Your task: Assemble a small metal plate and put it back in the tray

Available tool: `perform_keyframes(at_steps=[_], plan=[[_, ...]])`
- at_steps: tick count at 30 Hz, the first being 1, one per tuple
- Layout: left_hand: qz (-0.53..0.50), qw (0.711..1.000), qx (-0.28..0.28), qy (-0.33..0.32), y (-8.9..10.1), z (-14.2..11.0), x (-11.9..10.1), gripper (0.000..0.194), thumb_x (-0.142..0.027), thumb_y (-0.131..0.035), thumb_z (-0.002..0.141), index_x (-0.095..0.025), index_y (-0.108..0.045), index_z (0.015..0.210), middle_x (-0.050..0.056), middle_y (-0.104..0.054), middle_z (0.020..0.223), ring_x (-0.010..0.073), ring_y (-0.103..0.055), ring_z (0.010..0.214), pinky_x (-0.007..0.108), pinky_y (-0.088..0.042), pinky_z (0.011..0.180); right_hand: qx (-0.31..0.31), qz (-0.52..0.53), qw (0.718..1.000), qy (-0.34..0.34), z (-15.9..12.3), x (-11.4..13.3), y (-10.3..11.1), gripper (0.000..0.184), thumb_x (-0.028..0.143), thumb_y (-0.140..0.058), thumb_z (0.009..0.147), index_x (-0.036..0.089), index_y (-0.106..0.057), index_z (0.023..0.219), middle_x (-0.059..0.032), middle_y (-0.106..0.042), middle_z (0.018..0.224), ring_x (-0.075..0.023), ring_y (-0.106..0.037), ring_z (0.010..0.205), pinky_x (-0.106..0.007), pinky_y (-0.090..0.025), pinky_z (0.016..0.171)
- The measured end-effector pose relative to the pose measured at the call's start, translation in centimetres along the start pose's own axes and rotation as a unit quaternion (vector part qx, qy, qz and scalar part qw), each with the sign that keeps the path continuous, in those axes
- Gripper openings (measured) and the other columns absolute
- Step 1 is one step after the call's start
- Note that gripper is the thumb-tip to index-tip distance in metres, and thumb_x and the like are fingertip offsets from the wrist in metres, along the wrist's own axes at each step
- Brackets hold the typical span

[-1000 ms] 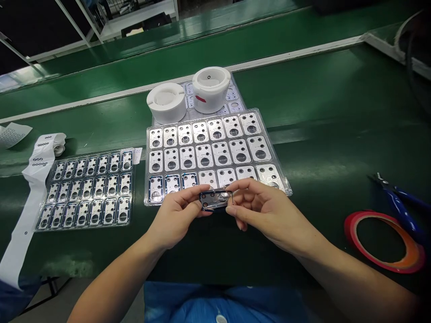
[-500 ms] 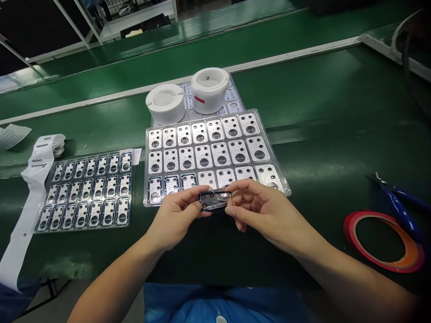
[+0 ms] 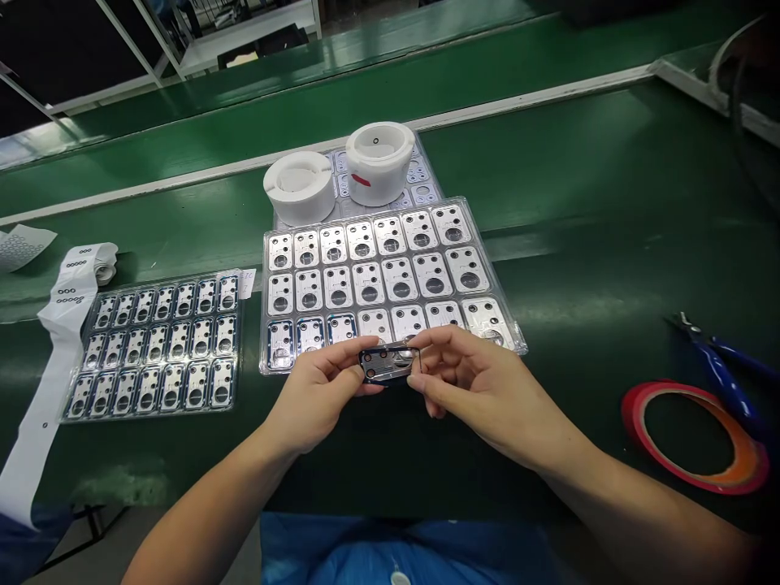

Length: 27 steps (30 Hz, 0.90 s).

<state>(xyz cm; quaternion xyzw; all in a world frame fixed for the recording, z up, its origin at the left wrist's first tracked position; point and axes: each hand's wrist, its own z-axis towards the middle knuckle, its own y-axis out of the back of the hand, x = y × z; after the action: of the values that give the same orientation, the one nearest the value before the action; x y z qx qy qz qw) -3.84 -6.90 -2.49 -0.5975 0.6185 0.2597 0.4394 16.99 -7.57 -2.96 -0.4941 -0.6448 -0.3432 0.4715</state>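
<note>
Both hands hold one small dark plate (image 3: 388, 364) with round holes, just above the green table's near edge. My left hand (image 3: 317, 394) pinches its left end between thumb and fingers. My right hand (image 3: 481, 386) pinches its right end, fingers curled. Right behind the plate lies a clear tray (image 3: 515, 329) filled with rows of silvery plates of the same kind; a few in its front left have dark blue rims.
A second clear tray (image 3: 159, 345) of smaller plates lies to the left, beside a white paper strip (image 3: 45, 382) with a rolled end. Two white rolls (image 3: 300, 187) (image 3: 379, 161) stand behind the main tray. Red tape ring (image 3: 695, 435) and blue-handled pliers (image 3: 719, 370) lie right.
</note>
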Motion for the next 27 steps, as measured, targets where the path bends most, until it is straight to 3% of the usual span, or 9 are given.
perform_keyframes(at_steps=[11,18,23,27], plan=[[-0.002,1.0,0.008,-0.001,0.14,-0.03,0.2,0.03,-0.018,-0.068,0.084,-0.019,-0.077,0.113,0.005,-0.076,0.107,0.0171,-0.07,0.092,0.028,-0.063,0.083,-0.014,-0.054,0.998,0.023,-0.14,-0.25,-0.08,0.024,0.031,-0.069,0.089,0.023,-0.062,0.111,0.0002,-0.065,0.082,-0.0142,-0.064,0.06,-0.028,-0.057,0.06],[0.013,1.0,0.005,0.004,0.09,0.05,0.17,0.033,-0.021,-0.072,0.082,-0.018,-0.076,0.114,0.005,-0.075,0.098,0.017,-0.07,0.085,0.035,-0.062,0.087,-0.009,-0.068,0.997,0.029,-0.3,-0.09,-0.08,0.025,0.032,-0.068,0.09,0.024,-0.062,0.113,-0.0004,-0.065,0.082,-0.0156,-0.064,0.061,-0.029,-0.057,0.061],[-0.005,1.0,0.014,-0.001,0.15,0.11,0.3,0.03,-0.019,-0.073,0.084,-0.021,-0.077,0.113,0.0,-0.074,0.083,0.0111,-0.068,0.077,0.028,-0.062,0.084,-0.017,-0.077,0.995,0.058,-0.42,0.02,-0.16,0.02,0.026,-0.065,0.09,0.026,-0.063,0.11,0.0015,-0.064,0.08,-0.0133,-0.062,0.06,-0.026,-0.055,0.06],[-0.016,1.0,0.011,0.002,0.13,0.03,0.32,0.028,-0.018,-0.073,0.084,-0.021,-0.077,0.111,0.001,-0.077,0.093,0.0112,-0.07,0.081,0.025,-0.063,0.083,-0.024,-0.086,0.993,0.074,-0.45,-0.07,-0.24,0.021,0.025,-0.065,0.091,0.027,-0.063,0.112,0.0017,-0.064,0.081,-0.0134,-0.062,0.063,-0.026,-0.055,0.061]])
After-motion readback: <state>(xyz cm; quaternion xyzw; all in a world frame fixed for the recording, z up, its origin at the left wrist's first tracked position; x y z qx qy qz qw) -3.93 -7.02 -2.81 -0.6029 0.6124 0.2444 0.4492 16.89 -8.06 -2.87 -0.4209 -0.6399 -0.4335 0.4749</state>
